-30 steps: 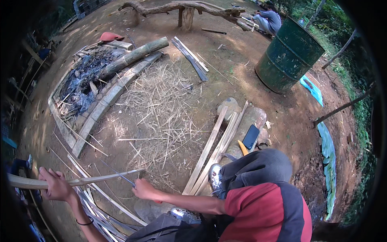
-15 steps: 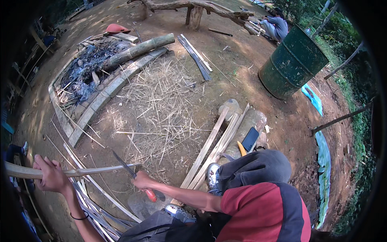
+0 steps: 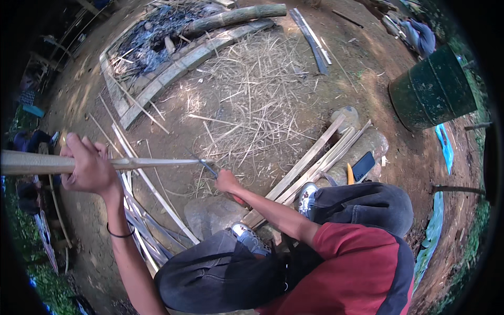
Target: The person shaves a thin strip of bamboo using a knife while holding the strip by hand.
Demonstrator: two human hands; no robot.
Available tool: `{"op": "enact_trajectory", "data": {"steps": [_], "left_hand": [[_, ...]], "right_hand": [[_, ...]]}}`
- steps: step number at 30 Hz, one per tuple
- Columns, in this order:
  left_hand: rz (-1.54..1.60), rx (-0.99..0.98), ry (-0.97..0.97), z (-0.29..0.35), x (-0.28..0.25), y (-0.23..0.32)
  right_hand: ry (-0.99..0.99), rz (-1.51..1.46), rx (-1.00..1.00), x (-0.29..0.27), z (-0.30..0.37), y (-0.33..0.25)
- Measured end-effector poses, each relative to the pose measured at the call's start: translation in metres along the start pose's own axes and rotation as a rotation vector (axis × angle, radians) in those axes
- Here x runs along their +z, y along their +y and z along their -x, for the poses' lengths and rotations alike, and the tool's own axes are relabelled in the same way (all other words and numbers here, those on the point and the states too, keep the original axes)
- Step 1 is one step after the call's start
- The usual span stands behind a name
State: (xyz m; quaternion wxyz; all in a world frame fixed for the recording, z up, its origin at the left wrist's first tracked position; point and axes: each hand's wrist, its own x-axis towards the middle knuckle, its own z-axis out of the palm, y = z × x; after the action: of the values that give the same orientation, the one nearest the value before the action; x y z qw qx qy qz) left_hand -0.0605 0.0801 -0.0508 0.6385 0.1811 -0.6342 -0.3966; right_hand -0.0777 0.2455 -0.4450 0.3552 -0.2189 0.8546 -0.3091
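My left hand (image 3: 89, 164) is closed round a long pale bamboo strip (image 3: 31, 163), raised at the left. The strip runs almost level and narrows toward its right end. A red-handled knife (image 3: 209, 169) is gripped in my right hand (image 3: 227, 182), its blade pointing up and left. The blade meets or crosses the strip's thin tip; whether it cuts in is too small to tell. Below my left hand lies a heap of split bamboo strips (image 3: 142, 226). Wider split bamboo pieces (image 3: 310, 160) lie slantwise ahead of my feet.
A fire pit with grey ash (image 3: 157, 37) and a bamboo pole (image 3: 236, 17) is at the far left. Thin shavings (image 3: 257, 94) cover the middle ground. A phone (image 3: 363, 166) and a yellow curved object (image 3: 350, 174) rest near my knee. A green drum (image 3: 433, 90) stands right; another person (image 3: 419, 38) sits beyond.
The view has shifted, so the fire pit and drum sit higher and further right. My left hand appears higher with the strip, and the knife blade is now at the strip's tip.
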Motion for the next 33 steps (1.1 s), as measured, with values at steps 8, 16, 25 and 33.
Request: {"op": "enact_trajectory", "data": {"steps": [8, 16, 25, 33], "left_hand": [[-0.135, 0.080, -0.144, -0.015, -0.040, 0.002], [-0.157, 0.069, -0.188, -0.005, -0.001, 0.003], [-0.314, 0.006, -0.057, -0.013, -0.008, 0.008], [-0.250, 0.020, -0.112, -0.001, 0.005, 0.016]], "right_hand": [[0.078, -0.391, -0.365, -0.033, 0.088, -0.135], [0.054, -0.050, -0.008, 0.014, 0.006, 0.006], [0.032, -0.427, -0.284, -0.039, 0.060, -0.110], [-0.071, -0.090, 0.050, 0.016, -0.017, 0.001]]}}
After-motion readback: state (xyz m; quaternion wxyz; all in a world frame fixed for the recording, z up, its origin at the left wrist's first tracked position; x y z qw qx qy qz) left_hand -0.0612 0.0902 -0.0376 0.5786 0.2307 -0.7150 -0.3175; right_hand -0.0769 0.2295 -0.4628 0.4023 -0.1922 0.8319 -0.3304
